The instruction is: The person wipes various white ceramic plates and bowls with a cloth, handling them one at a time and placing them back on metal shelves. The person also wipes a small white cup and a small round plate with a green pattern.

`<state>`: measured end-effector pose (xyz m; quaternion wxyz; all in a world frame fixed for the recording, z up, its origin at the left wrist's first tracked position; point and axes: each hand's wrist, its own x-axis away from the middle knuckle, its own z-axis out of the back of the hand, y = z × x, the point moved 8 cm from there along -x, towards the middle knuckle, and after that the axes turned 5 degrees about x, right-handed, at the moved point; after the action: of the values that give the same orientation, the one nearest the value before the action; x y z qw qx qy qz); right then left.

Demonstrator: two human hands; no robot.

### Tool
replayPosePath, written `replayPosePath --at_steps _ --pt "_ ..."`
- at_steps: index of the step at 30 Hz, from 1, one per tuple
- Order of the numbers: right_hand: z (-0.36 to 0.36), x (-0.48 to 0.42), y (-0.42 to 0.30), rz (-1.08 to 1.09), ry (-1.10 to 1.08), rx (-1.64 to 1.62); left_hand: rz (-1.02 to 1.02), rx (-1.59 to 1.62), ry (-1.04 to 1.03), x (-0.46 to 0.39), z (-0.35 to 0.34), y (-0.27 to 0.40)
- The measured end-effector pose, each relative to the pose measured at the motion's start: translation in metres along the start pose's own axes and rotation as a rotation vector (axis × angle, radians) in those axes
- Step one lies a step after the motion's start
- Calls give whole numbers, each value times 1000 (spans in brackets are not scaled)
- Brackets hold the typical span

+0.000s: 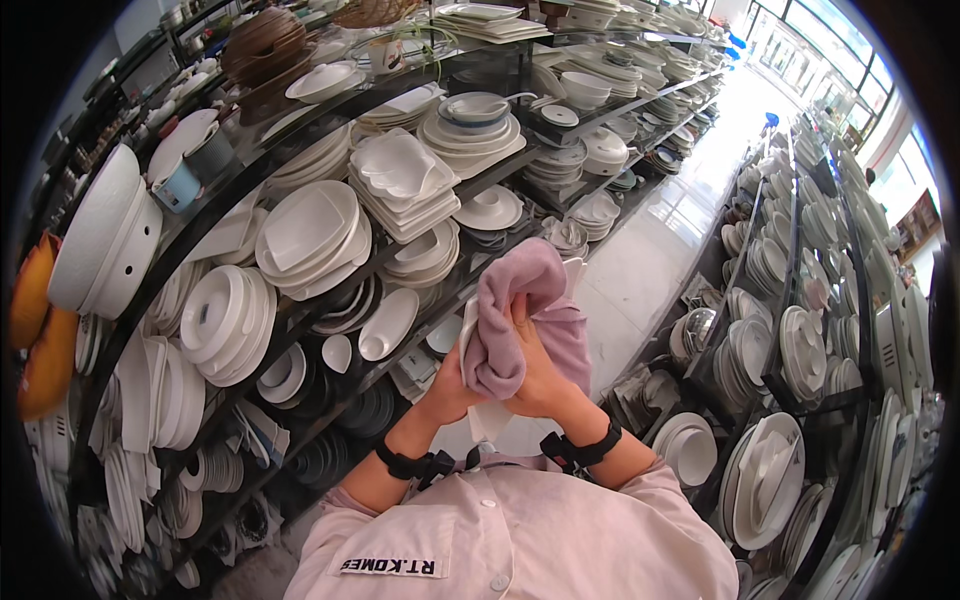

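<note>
Both hands are together in front of my chest, about a white dish [489, 421] mostly covered by a mauve cloth [501, 334]. Only some edges of the dish show, past the cloth and below the palms, so its full shape is hidden. My left hand [450, 390] grips the dish from the left, its fingers out of sight behind it. With the thumb pointing up, my right hand [536, 369] presses the bunched cloth against the dish. Part of the cloth hangs down beyond the right hand.
A black-framed shelf on my left bears stacked square dishes [405, 184], white plates [307, 232] and a large white bowl [105, 232]. Close on my right, another shelf holds oval platters [765, 480]. A tiled aisle floor [630, 300] runs between them towards bright windows.
</note>
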<state>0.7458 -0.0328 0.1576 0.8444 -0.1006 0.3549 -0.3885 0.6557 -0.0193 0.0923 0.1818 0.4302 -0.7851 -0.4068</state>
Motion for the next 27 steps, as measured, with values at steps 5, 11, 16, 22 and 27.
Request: replayPosePath --at_steps 5,11,16,22,27 --pt "3 8 -7 112 72 24 12 -93 -65 0 -5 5" --pt "2 4 -12 150 46 53 -16 -299 -91 0 6 7" --pt "-3 -5 -20 92 -59 -114 -173 -550 -94 -6 43 -6" --pt "-21 0 -6 15 -283 -126 -119 85 -105 2 38 24" --pt "-7 -10 -22 83 -154 5 -179 103 -4 3 41 46"
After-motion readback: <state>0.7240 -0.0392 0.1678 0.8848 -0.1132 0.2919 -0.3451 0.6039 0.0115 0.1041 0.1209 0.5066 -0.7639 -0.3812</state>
